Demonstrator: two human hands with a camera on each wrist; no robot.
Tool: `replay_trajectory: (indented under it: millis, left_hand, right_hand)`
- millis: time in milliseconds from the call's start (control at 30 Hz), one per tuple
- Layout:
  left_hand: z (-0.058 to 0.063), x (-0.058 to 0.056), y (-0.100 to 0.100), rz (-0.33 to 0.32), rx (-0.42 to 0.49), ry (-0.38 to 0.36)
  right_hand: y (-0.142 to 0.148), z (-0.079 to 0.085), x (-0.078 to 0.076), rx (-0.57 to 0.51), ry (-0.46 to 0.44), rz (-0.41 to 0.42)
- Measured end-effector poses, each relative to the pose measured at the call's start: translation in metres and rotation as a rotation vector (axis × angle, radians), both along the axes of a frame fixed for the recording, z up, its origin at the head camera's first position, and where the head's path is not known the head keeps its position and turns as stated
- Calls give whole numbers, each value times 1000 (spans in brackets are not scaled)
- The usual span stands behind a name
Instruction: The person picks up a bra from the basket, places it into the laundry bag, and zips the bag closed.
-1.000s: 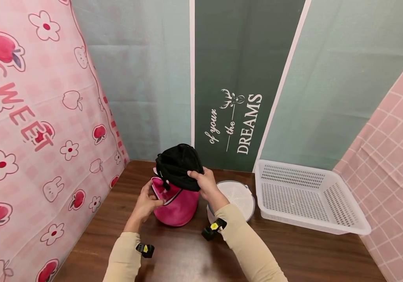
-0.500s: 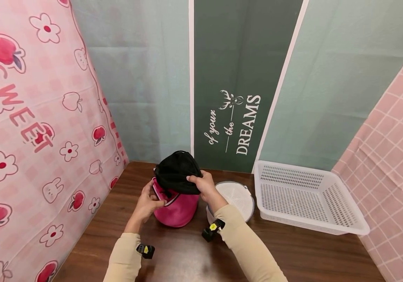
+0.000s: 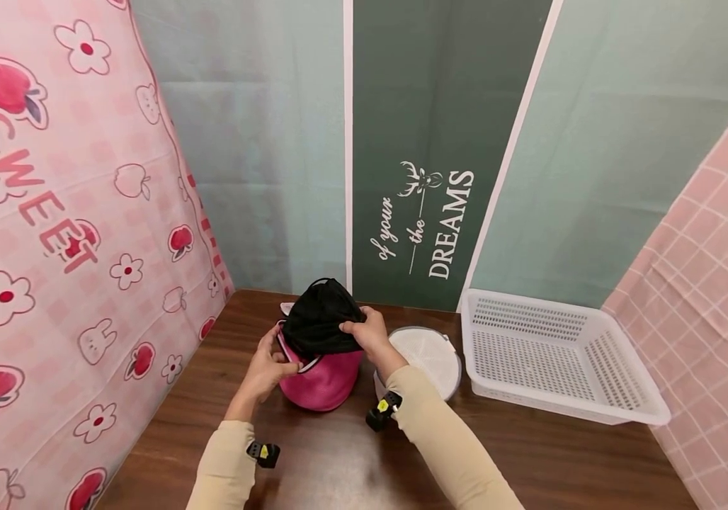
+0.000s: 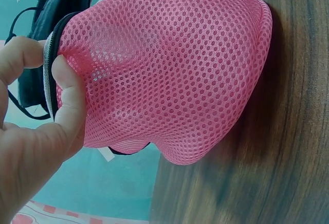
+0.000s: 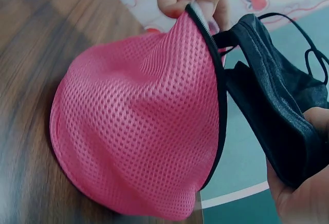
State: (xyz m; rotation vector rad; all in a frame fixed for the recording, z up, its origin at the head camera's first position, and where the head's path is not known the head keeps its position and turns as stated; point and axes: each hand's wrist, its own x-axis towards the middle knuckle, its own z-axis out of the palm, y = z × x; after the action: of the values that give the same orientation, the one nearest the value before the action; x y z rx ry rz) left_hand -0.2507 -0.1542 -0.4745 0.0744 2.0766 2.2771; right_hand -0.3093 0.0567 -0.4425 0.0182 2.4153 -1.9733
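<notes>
A pink mesh laundry bag point(image 3: 319, 386) with a dark-edged, zipped mouth stands on the wooden table. My left hand point(image 3: 266, 368) pinches the rim of its mouth between thumb and fingers; the left wrist view shows the thumb point(image 4: 72, 100) on the outside of the mesh. With my right hand point(image 3: 372, 336) I grip a black fabric garment point(image 3: 322, 319) that has thin straps. It covers most of the bag's mouth in the head view. In the right wrist view the garment point(image 5: 267, 106) is folded, one end right at the rim and a strap looping outward.
Just right of the bag stands a round white mesh container point(image 3: 430, 354) with a grey edge, partly behind my right forearm. Farther right is a white perforated plastic basket point(image 3: 555, 405). Printed cloths hang along the left, back and right sides of the table point(image 3: 313, 460).
The black garment has come down lower over the bag's mouth, hiding more of the pink inside. My right hand has shifted slightly with it; my left hand keeps its hold on the rim.
</notes>
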Motion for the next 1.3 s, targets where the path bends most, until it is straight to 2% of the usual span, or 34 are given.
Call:
replay_trajectory:
  millis: [167,433,600,767,1000,1300]
  left_hand:
    - [-1,0,1,11,5,-12]
    - [2,-1,-1,3,11,-6]
    - [2,-1,0,5,21,-20]
    - [0,0,1,-18,43,6]
    - [0,0,2,-39,54,-1]
    - [-3,4,0,-48,70,7]
  right_hand:
    - [2,-1,1,164,96,-14]
    - [-2,4,0,353,210,13]
    - [-5,6,1,496,322,30]
    - [-7,5,5,676,439,68]
    - [-13,5,7,924,483,138]
    - [-26,5,9,1117,704,161]
